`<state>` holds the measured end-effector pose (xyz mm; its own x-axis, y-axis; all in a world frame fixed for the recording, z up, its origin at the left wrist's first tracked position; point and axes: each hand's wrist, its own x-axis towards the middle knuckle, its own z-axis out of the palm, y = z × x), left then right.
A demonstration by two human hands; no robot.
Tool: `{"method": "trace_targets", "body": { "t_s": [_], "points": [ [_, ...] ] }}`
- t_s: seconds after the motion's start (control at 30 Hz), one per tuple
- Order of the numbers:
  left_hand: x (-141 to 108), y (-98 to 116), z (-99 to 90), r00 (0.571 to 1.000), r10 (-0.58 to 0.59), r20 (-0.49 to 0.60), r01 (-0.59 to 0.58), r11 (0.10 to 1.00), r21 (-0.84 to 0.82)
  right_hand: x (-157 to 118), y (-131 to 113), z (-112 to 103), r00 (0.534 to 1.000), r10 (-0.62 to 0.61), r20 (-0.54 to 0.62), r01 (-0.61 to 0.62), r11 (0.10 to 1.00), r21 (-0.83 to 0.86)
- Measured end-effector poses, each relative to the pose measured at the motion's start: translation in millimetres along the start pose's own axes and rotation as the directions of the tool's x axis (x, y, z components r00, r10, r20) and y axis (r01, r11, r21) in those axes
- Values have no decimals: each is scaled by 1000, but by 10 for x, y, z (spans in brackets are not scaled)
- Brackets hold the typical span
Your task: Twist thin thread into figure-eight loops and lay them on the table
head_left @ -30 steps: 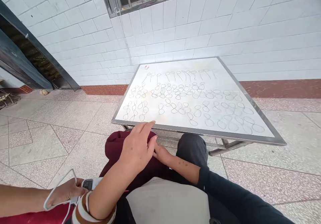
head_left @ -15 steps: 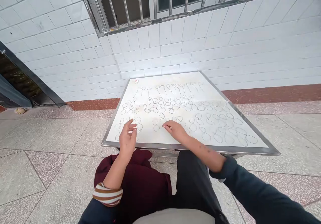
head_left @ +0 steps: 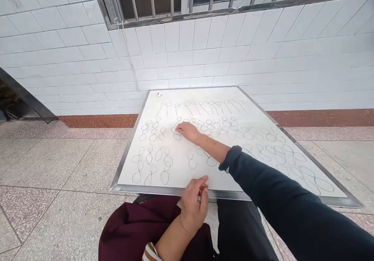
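Rows of thin dark wire-like loops (head_left: 165, 177) lie on a white board (head_left: 175, 167) with a grey metal rim. My right hand (head_left: 188, 131) reaches over the middle of the board, its fingertips pinched together at a small group of loops left of centre; anything between them is too small to make out. Near the board's front edge, my left hand (head_left: 195, 200) is raised with its fingers curled and the index finger and thumb a little apart, with nothing visible in it. Single loops with long tails (head_left: 201, 107) form the far row.
A small white and red object (head_left: 159, 95) lies at the board's far left corner. Behind the board stands a white tiled wall (head_left: 181, 60) with a barred window. Dark red cloth (head_left: 140, 222) covers the lap at the near edge.
My right hand has moved forward and left to the middle rows. My left hand has moved right and back to the front edge. The view has shifted slightly.
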<state>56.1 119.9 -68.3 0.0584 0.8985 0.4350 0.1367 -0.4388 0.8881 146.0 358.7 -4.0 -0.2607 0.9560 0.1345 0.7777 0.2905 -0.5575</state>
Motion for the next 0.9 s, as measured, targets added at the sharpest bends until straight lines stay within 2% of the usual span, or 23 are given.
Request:
{"method": "trace_targets", "body": {
  "t_s": [0.1,0.2,0.27,0.33,0.43,0.6,0.73,0.8,0.87,0.9],
  "points": [
    [-106,-10,-32,998,44,37,-43,999,-16,-180,-17,24,991,-114,68,113,993,19],
    [-79,-4,-205,999,40,4,-40,998,-38,-474,67,-71,955,-238,178,232,971,55],
    [-39,-3,-312,994,-71,-81,64,994,-86,-643,159,-162,914,-323,246,319,946,57],
    [-8,-2,-373,970,-195,-148,170,971,-166,-756,247,-227,865,-405,295,413,910,37],
    [15,9,-386,952,-263,-158,222,946,-236,-828,318,-226,823,-461,331,489,872,-1],
    [38,71,-404,947,-284,-150,245,940,-236,-815,293,-125,832,-450,324,484,875,-26],
    [73,188,-497,926,-312,-213,247,927,-283,-861,212,-217,860,-430,275,455,890,-34],
    [93,260,-538,900,-336,-277,246,917,-313,-976,105,-298,885,-412,215,430,902,-43],
    [111,340,-556,870,-365,-332,242,902,-358,-1172,-64,-351,927,-361,99,363,932,-3],
    [119,386,-555,859,-383,-340,242,888,-391,-1295,-167,-359,956,-293,13,291,954,75]
  ]
}}
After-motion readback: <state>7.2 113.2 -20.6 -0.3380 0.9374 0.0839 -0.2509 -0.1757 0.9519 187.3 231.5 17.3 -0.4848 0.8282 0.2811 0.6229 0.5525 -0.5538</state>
